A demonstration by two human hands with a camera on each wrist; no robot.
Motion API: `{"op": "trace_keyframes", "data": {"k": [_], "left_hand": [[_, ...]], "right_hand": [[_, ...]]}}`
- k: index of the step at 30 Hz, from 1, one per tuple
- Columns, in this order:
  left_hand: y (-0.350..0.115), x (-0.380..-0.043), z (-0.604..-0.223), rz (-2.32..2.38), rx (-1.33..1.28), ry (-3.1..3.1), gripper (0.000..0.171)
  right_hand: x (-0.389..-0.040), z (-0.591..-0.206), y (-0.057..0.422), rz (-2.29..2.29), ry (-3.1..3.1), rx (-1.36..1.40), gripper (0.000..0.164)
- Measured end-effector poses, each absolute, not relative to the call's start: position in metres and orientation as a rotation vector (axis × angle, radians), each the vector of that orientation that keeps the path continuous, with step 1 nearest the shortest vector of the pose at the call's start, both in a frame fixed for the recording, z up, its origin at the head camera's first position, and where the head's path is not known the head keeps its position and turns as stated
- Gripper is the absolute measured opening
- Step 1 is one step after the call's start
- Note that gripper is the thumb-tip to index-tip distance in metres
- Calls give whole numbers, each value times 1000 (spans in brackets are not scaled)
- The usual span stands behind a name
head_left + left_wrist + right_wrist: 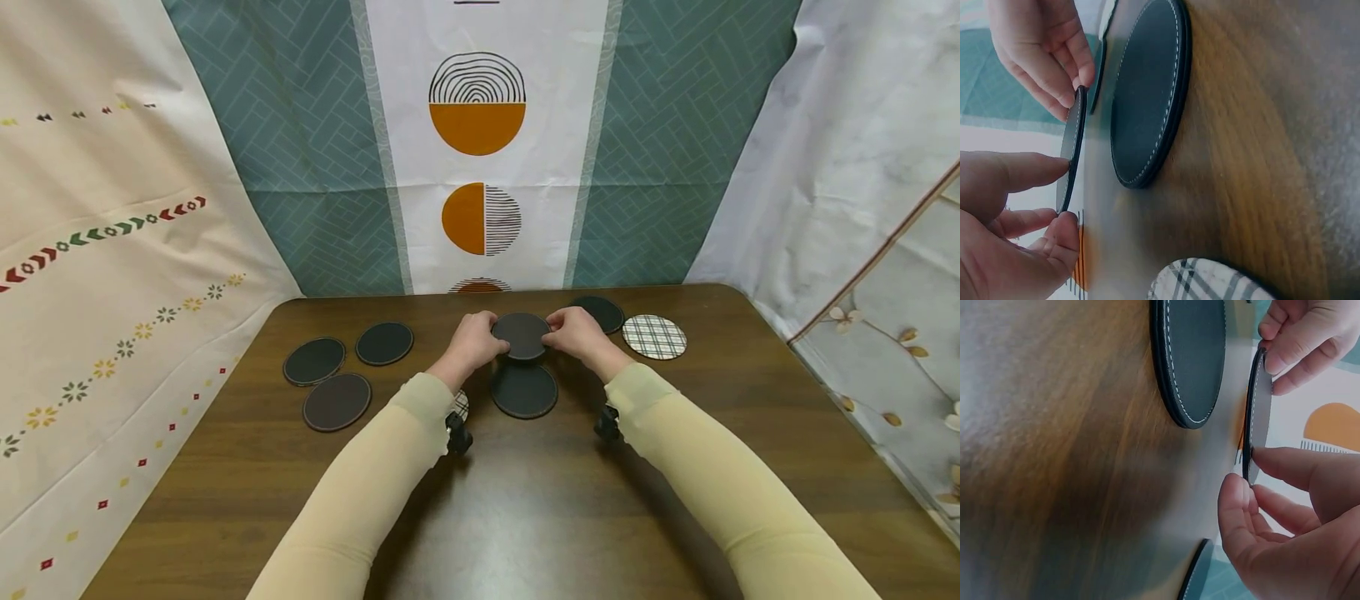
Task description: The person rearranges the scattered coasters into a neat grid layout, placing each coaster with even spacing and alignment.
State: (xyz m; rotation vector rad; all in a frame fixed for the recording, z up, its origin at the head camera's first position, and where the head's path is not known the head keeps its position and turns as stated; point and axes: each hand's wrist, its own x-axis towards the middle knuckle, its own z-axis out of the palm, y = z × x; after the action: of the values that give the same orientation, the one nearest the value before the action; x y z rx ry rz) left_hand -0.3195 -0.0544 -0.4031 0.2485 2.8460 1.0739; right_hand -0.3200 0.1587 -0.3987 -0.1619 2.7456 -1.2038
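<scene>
A dark brown round coaster with pale edge stitching is held up off the table between both hands. My left hand pinches its left edge between thumb and fingers. On the opposite edge, my right hand pinches it the same way. The wrist views show the coaster edge-on, clear of the wood. Closer to me, a black stitched coaster lies flat on the table; its thick rim shows in the right wrist view. A plaid coaster is mostly hidden behind my left wrist in the head view.
At left on the brown wooden table lie two black coasters and a brown one. Behind my right hand are a black coaster and a plaid one. Patterned cloth hangs beyond the far edge.
</scene>
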Motion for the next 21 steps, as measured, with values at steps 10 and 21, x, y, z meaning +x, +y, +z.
{"op": "trace_keyframes", "data": {"k": [10,21], "left_hand": [[-54,-331,-414,1043,190,2847,58],[-56,-338,-421,989,161,2862,59]], "right_hand": [[-332,-403,152,-1025,2815,-204,53],[-339,-412,149,-1009,2774,-223,60]]}}
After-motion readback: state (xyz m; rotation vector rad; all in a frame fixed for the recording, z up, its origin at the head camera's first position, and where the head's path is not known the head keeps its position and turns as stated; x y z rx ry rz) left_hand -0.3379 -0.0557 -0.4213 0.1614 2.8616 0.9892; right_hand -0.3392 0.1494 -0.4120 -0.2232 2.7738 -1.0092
